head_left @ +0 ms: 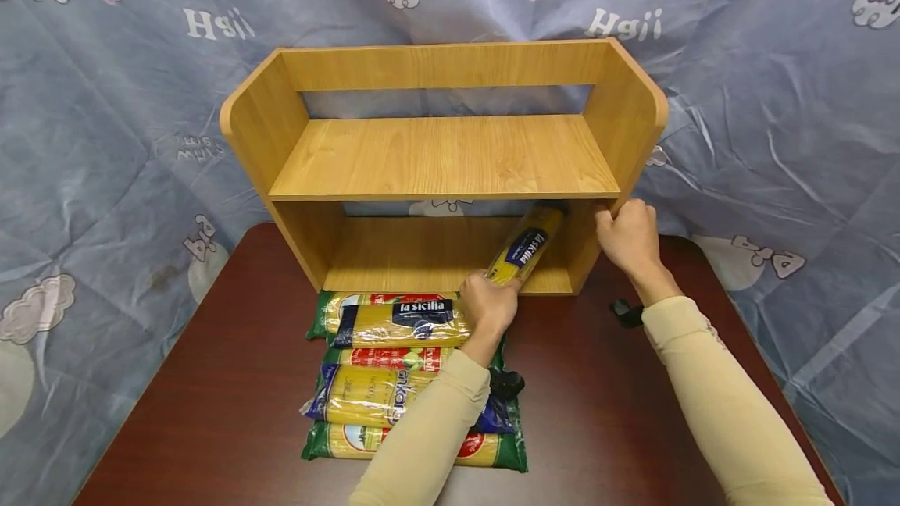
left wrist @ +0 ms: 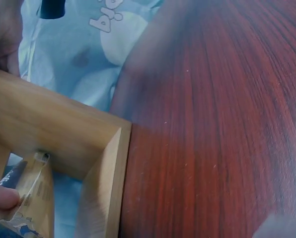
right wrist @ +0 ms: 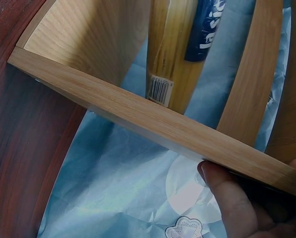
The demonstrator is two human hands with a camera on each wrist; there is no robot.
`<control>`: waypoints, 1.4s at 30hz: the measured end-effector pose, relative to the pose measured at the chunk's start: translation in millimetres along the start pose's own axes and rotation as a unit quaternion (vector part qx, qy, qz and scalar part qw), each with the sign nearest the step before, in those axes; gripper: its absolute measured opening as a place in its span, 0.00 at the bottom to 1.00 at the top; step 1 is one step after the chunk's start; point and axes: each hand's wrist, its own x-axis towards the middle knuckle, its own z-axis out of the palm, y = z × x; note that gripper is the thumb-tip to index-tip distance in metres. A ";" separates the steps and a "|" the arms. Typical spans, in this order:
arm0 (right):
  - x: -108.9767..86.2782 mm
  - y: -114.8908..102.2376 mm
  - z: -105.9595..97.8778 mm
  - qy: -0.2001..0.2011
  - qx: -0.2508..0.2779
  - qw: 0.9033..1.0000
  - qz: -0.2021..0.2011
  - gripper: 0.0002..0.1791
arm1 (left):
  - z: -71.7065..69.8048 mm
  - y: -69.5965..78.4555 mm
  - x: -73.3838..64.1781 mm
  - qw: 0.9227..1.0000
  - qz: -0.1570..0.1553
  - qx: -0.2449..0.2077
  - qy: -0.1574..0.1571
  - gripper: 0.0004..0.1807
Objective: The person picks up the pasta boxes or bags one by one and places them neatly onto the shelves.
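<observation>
My left hand (head_left: 488, 304) grips the near end of a yellow pack of spaghetti (head_left: 527, 244) with a dark blue "la sicilia" label. The pack slants into the right part of the lower compartment of a wooden shelf (head_left: 443, 155). In the left wrist view a thumb (left wrist: 3, 196) presses on the wrapper. The right wrist view shows the far end of the pack (right wrist: 173, 59), with a barcode, beside the side panel (right wrist: 113, 99). My right hand (head_left: 628, 234) holds the edge of the right side panel, its thumb (right wrist: 227, 193) against the outer side.
Several spaghetti packs lie stacked in rows before the shelf: another la sicilia pack (head_left: 404, 322), a blue-ended pack (head_left: 366, 393) and green-ended ones, such as the nearest pack (head_left: 341, 440). They rest on a dark red table (head_left: 605, 412). A printed blue cloth (head_left: 105, 139) hangs behind.
</observation>
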 end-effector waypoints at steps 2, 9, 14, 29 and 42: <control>1.8 -1.8 0.8 0.005 0.002 1.000 -0.009 0.22 | 2.4 0.7 0.4 1.000 -0.002 -0.011 0.008 0.17; 4.9 -5.2 1.3 0.016 -0.002 1.000 -0.014 0.21 | 16.4 -3.9 2.7 0.997 0.030 -0.001 0.074 0.17; 3.0 -5.7 3.9 0.004 0.001 1.000 -0.004 0.21 | 23.4 -7.5 2.6 0.995 0.043 0.036 0.087 0.20; 0.5 -4.7 7.2 0.011 -0.011 1.000 0.006 0.20 | 30.5 -7.5 5.0 0.986 0.037 0.164 0.006 0.23; -0.9 -4.5 6.6 0.014 -0.016 1.000 0.004 0.19 | 35.7 -14.4 -0.7 0.972 0.081 0.220 -0.033 0.24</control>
